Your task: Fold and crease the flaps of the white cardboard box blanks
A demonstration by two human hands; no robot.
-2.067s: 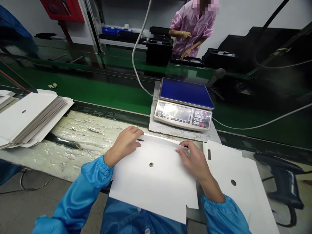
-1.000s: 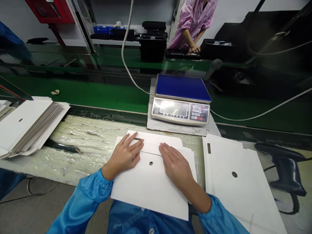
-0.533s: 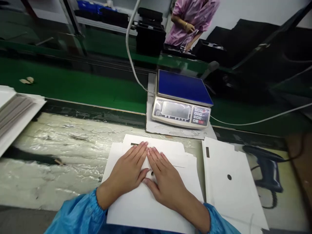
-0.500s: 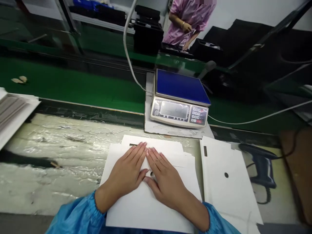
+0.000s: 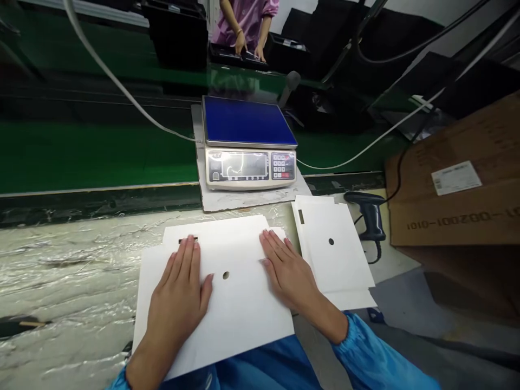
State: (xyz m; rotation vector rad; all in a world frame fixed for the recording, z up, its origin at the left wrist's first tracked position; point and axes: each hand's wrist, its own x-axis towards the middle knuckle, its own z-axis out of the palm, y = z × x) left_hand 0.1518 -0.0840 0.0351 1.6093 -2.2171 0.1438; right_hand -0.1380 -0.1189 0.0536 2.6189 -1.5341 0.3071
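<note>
The white flat die-cut card sheet (image 5: pixel 239 311), with a round hole and a narrow slot, lies at the near side of the bench covered in clear wrinkled film (image 5: pixel 81 271), directly in front of the blue garment (image 5: pixel 268 363). The left hand (image 5: pixel 176 298) rests flat on the sheet's left part: fingers extended side by side, tips at the slot, thumb angled out. The right hand (image 5: pixel 289 273) lies flat at the right edge, fingers extended and close together. Neither hand pinches the sheet. To its right lie similar white card sheets (image 5: pixel 335 265); beyond them, a dark handheld scanner (image 5: pixel 370 216) stands beside a brown cardboard carton (image 5: pixel 467 206). Farther back sits a blue-topped electronic scale (image 5: pixel 249 122). Farthest, a co-worker in pink (image 5: pixel 249 24) handles a black item.
</note>
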